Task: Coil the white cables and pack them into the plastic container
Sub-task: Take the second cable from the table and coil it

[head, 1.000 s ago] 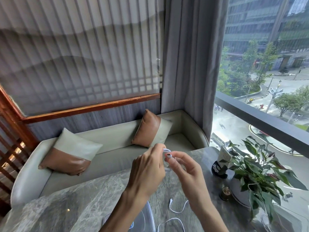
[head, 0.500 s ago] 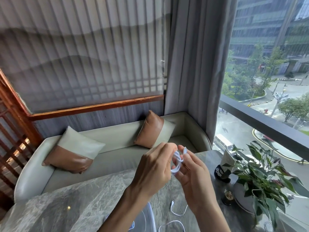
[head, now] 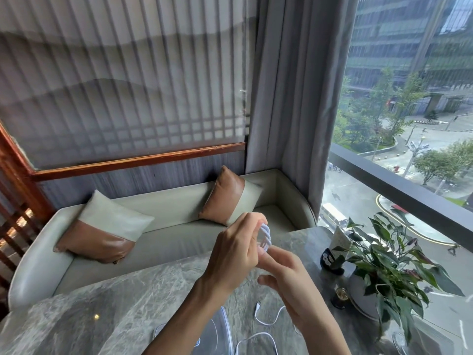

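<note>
Lying nearest, the plastic container [head: 226, 329]: clear-walled, on the table [head: 115, 303] at the bottom edge of the view, directly below the left forearm. The arm hides most of the inside. A small patch of blue shows through the wall, and I cannot tell whether any cable is packed in it yet.
Loose cables [head: 270, 321]: thin white leads on the marble just right of the container, one with its plug end up and a second looping off the lower edge. Neither is coiled.
Right hand [head: 286, 280]: raised over the table and blurred. The fingers are stretched and spread, the forefinger reaches up to the underside of the coil, and the thumb stands apart. It seems to clasp nothing.
Left hand [head: 233, 257]: fingers curled, pinching the small bundle at its fingertips.
Coil [head: 265, 234]: several tight white turns held in the air above the table, between the two hands and well above the container.
Handling: probably very light, limp and smooth, with enough spring to unwind if released. It is best pinched across all the turns at once, or held with a finger through the loop, and not by a plug or a single strand.
Risk: a slack pinch would likely let the turns fan out before the bundle reaches the box.
Plant [head: 384, 260]: potted, at the table's right edge, well clear of the hands.
Sofa [head: 166, 234]: pale, with two cushions, beyond the table's far side.
</note>
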